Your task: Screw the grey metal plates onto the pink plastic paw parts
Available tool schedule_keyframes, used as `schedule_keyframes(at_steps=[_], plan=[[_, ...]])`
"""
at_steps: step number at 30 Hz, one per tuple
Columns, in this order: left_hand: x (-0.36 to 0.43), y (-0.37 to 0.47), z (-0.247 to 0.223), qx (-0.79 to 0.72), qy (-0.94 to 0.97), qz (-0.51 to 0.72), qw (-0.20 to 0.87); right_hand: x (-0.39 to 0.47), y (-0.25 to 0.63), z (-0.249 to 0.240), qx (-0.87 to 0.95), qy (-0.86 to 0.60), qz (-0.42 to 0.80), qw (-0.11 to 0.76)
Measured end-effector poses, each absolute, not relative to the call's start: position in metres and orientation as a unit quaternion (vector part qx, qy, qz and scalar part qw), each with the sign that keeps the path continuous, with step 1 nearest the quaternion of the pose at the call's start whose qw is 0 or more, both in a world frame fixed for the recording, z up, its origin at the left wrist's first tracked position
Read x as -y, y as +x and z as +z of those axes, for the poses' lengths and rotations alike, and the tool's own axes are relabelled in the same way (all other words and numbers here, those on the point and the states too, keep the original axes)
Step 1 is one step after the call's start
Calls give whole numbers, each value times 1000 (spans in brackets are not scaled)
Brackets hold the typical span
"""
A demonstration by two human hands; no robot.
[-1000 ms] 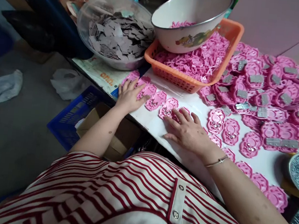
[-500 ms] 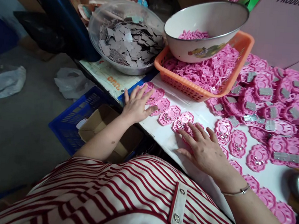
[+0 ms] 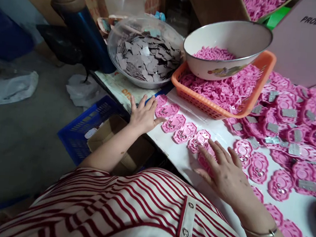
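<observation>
Pink oval plastic pieces with small shiny metal parts lie in rows on the white table top (image 3: 182,152). My left hand (image 3: 143,116) is at the left end of the front row, fingers spread, beside a pink piece (image 3: 173,123). Fingers apart, my right hand (image 3: 221,169) hovers over or rests on the same row and partly covers a pink piece (image 3: 207,156); contact is hard to tell. Neither hand holds anything visible. Another pink piece (image 3: 258,167) lies just beyond my right hand.
An orange basket (image 3: 201,104) of pink parts supports an enamel bowl (image 3: 230,38). A clear bowl (image 3: 139,80) holds grey flat pieces. Pink pieces with grey plates (image 3: 289,112) are heaped at right. A blue crate (image 3: 76,125) stands below the table's left edge.
The view has shifted, so the table things appear lower and further right. My left hand has drawn slightly away from the pink pieces at the row's left end. Both hands remain spread.
</observation>
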State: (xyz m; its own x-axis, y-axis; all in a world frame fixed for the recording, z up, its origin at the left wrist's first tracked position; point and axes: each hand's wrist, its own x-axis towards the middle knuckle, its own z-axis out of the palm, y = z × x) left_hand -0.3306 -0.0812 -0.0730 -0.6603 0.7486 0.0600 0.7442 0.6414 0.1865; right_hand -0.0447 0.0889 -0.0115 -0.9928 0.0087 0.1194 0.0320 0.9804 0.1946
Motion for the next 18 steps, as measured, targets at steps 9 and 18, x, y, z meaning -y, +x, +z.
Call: schedule_keyframes(at_steps=[9, 18], plan=[[81, -379, -42, -871, 384, 252, -173, -107, 8, 3, 982, -98, -121, 109], [-61, -492, 22, -896, 421, 122, 64, -111, 46, 16, 975, -143, -125, 113]])
